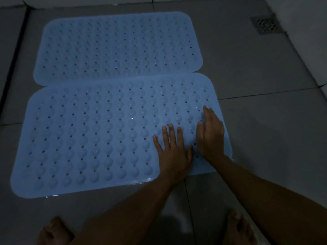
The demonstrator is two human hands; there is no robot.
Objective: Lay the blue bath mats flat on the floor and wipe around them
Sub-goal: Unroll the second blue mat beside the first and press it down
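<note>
**Q:** Grey floor tiles (256, 71) fill the dim room, yes? Where are the mats?

**A:** Yes, dark grey tiles, with a floor drain (265, 25) far ahead of the right hand and off to its right. Two blue bath mats lie flat, side by side, their long edges meeting or slightly overlapping; I cannot tell which. The near bath mat (88, 138) is under both hands. The far bath mat (115, 48) lies just beyond the fingertips, its long axis running left to right, the same as the near one.

**Q:** What are the hands doing?

**A:** Both are flat, palm down, on the right end of the near mat. The left hand (172, 151) has straight, spread fingers. The right hand (211, 137) has straight fingers held close together and sits just beside the mat's right short edge. Neither holds anything. Two bare feet (54, 232) show behind the hands.

**Q:** What does the next move depend on?

**A:** Probably smoothing leftward: most of the mat stretches away to the left of the left hand, so that hand is nearer. No cloth is visible for wiping; bare floor lies immediately right of the right hand.
</note>
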